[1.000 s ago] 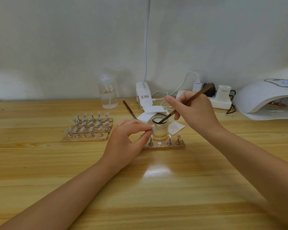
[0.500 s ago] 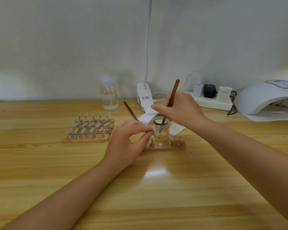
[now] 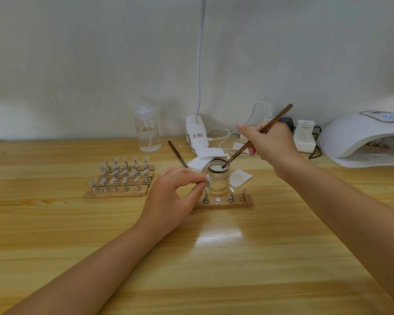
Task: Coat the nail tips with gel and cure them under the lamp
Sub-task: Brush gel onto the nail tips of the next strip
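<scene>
Head view: left hand [image 3: 171,196] pinching nail tip [image 3: 208,177] on its stand, beside jar [image 3: 218,178] mid-desk; right hand [image 3: 270,142] gripping brush [image 3: 257,136], bristles dipped. Light, likely slippery; best held by the stand.

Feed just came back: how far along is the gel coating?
Done: cannot tell. In hand: the left hand pinches one nail tip while the right hand dips the brush into the gel jar. Left: the strip's three tips, then the lamp.
</scene>
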Demonstrator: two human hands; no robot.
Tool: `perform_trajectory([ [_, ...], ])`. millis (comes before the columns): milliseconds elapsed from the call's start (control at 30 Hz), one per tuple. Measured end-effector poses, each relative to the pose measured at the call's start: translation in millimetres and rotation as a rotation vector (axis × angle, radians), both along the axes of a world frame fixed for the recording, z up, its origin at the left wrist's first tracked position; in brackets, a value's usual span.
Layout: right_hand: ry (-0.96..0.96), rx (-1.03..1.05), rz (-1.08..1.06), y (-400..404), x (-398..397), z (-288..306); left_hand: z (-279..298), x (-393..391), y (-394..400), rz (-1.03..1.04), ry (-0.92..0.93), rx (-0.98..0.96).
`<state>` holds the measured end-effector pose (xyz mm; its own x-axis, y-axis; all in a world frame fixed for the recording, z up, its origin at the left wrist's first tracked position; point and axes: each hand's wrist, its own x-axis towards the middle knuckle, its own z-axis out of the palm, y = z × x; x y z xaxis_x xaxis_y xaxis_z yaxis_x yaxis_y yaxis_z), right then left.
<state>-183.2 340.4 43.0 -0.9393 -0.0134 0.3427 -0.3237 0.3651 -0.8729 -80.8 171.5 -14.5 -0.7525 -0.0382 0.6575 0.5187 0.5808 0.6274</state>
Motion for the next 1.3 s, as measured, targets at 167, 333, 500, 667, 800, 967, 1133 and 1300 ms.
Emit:
perform_trajectory([
  [167,-0.029,-0.017,-0.021,3.0,1.3,-1.0,0.7,0.8,-0.1,0.005,-0.003,-0.002],
  [333,-0.026,-0.021,-0.016,6.8,3.2,-1.2,0.7,0.9,-0.2,0.005,0.0,-0.007],
  [500,-0.028,-0.027,-0.043,13.6,1.6,0.0,0.3,0.6,-0.5,0.004,0.006,-0.012],
  [667,-0.059,-0.148,-0.064,18.1,0.1,1.9,0.2,0.2,-0.3,0.01,0.014,-0.011],
  [800,-0.11,-0.207,-0.073,12.9,1.6,-0.3,-0.2,-0.3,-0.4,0.009,0.019,-0.013],
  [967,-0.158,-0.22,-0.057,7.6,5.3,-8.5,-0.6,-0.7,-0.6,0.013,0.013,-0.01],
  [1133,-0.146,-0.249,-0.078,11.9,5.0,-14.7,0.0,0.1,-0.6,0.006,0.015,-0.014],
  [1300,-0.026,-0.311,-0.123,18.8,8.1,-17.5,0.6,0.4,0.1,0.017,0.003,0.0],
])
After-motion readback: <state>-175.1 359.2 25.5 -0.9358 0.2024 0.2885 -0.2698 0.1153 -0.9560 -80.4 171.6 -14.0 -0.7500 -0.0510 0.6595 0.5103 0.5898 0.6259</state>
